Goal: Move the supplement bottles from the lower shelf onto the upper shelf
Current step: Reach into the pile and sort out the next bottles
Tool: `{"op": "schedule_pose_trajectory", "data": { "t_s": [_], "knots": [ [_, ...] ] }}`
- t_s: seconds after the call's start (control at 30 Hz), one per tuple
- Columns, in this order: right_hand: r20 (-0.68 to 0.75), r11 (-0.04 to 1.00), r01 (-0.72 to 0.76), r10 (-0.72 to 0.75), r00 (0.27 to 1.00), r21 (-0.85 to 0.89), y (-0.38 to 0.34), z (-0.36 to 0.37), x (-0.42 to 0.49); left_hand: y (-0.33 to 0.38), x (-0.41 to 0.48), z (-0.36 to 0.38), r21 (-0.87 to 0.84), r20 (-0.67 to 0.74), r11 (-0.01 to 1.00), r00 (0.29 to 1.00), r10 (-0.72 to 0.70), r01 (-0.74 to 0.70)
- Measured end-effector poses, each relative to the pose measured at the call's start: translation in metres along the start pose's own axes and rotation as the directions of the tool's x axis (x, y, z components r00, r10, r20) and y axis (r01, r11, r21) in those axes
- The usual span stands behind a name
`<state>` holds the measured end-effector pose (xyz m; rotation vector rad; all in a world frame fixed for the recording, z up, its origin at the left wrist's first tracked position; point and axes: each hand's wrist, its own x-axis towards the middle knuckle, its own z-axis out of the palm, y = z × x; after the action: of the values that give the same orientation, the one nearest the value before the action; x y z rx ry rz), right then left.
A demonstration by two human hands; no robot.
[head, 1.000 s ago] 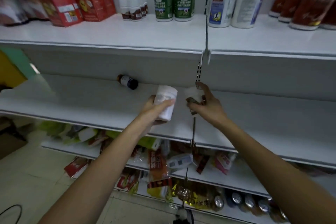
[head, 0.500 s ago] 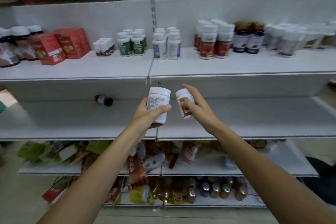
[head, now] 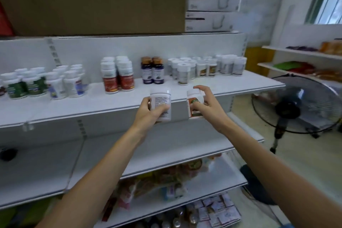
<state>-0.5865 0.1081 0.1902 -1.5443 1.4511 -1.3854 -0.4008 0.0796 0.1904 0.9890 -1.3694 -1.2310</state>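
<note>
My left hand (head: 148,112) grips a white supplement bottle (head: 160,101) with a printed label, held upright in front of the upper shelf's front edge (head: 111,109). My right hand (head: 208,107) holds a smaller white bottle with an orange and green label (head: 194,102), also upright, just right of the first. Both bottles hang in the air at the level of the upper shelf's lip. The lower shelf (head: 166,146) lies below my forearms. A dark small bottle (head: 8,153) lies on its side at the lower shelf's far left.
The upper shelf carries rows of bottles: green-labelled (head: 24,85), red-labelled (head: 118,77), dark blue (head: 152,70) and white ones (head: 203,65). A bare strip of shelf lies in front of them. Cardboard boxes (head: 92,0) sit on top. A standing fan (head: 296,105) is at the right.
Both hands have risen with their bottles from the lower shelf to the upper shelf's edge. My view has swung up and to the right, bringing the fan into sight.
</note>
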Motion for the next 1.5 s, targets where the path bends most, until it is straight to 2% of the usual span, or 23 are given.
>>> {"op": "schedule_pose_trajectory", "data": {
  "t_s": [0.17, 0.27, 0.33, 0.47, 0.6, 0.7, 0.8, 0.9, 0.97, 1.07, 1.27, 1.37, 1.5],
  "knots": [
    [-0.107, 1.0, -0.003, 0.001, 0.994, -0.021, 0.03, -0.079, 0.028, -0.011, 0.027, 0.082, -0.008, 0.042, 1.0, 0.999, 0.023, -0.023],
    [-0.138, 1.0, -0.007, 0.003, 0.99, -0.028, 0.044, -0.106, 0.042, -0.012, 0.043, 0.116, 0.069, 0.056, 0.996, 0.997, 0.05, -0.054],
    [-0.169, 0.999, 0.008, -0.014, 0.986, -0.032, 0.051, -0.121, 0.049, -0.01, 0.055, 0.137, 0.107, 0.069, 0.988, 0.992, 0.101, -0.108],
    [-0.317, 0.998, 0.056, -0.054, 0.947, -0.001, 0.068, -0.138, 0.073, -0.011, 0.082, 0.162, 0.151, 0.043, 0.974, 0.985, 0.166, -0.17],
    [-0.377, 0.995, 0.1, -0.097, 0.921, -0.011, 0.073, -0.14, 0.11, -0.014, 0.115, 0.167, 0.147, 0.045, 0.978, 0.989, 0.142, -0.148],
    [-0.342, 0.99, 0.108, -0.131, 0.93, -0.086, 0.074, -0.138, 0.142, -0.01, 0.14, 0.165, 0.134, 0.044, 0.984, 0.992, 0.116, -0.121],
    [-0.239, 0.98, 0.075, -0.118, 0.964, -0.184, 0.082, -0.135, 0.173, -0.01, 0.158, 0.161, 0.18, 0.058, 0.975, 0.99, 0.125, -0.133],
    [-0.135, 0.972, 0.123, -0.151, 0.979, -0.199, 0.088, -0.129, 0.195, -0.016, 0.168, 0.156, 0.156, 0.03, 0.983, 0.995, 0.092, -0.095],
    [-0.081, 0.963, 0.162, -0.184, 0.98, -0.217, 0.089, -0.125, 0.212, -0.016, 0.172, 0.155, 0.138, 0.038, 0.988, 0.997, 0.066, -0.071],
    [0.0, 0.916, 0.214, -0.228, 0.974, -0.34, 0.089, -0.12, 0.236, -0.017, 0.176, 0.154, 0.145, 0.036, 0.986, 0.997, 0.075, -0.08],
    [0.119, 0.846, 0.318, -0.296, 0.948, -0.428, 0.096, -0.124, 0.26, -0.017, 0.177, 0.176, 0.23, -0.029, 0.967, 0.992, 0.121, -0.111],
    [0.135, 0.862, 0.324, -0.295, 0.946, -0.389, 0.096, -0.132, 0.258, -0.014, 0.174, 0.194, 0.257, -0.073, 0.958, 0.986, 0.152, -0.128],
    [0.036, 0.882, 0.351, -0.359, 0.933, -0.313, 0.088, -0.161, 0.243, -0.011, 0.173, 0.223, 0.281, -0.175, 0.947, 0.962, 0.21, -0.155]
  ]
}}
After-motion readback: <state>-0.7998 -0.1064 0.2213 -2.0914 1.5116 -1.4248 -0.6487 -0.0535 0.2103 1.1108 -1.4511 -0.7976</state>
